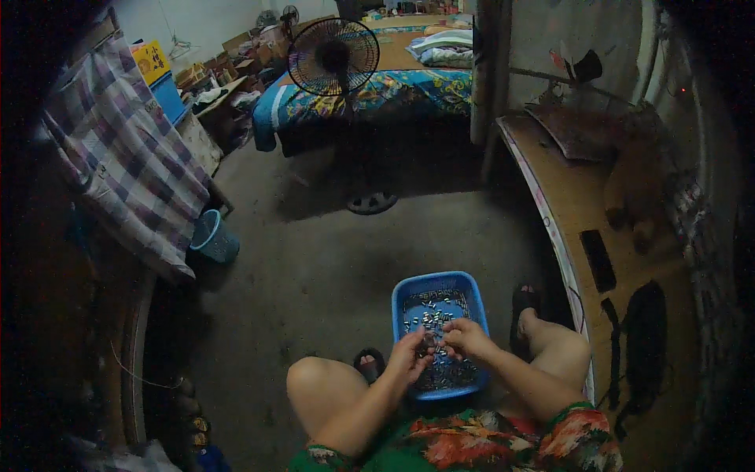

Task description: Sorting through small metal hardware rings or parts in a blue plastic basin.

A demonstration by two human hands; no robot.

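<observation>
A blue plastic basin (399, 303) stands between my legs, with many small shiny metal cylinders (432, 317) scattered over its bottom. Above its near half, my left hand (407, 355) is curled round a few small metal pieces (427, 344), which look dark and glossy. My right hand (467, 341) is close beside it, its thumb and fingers pinched together toward those pieces. Whatever sits between the right fingertips is too small to make out. Both hands partly cover the basin's contents.
On the right, a wooden table (566, 189) carries a dark flat object (598, 260) and a black bag (646, 334). A standing fan (333, 57) faces me before a bed (393, 86). At the left are a light-blue waste bin (215, 237) and a checked cloth (126, 149).
</observation>
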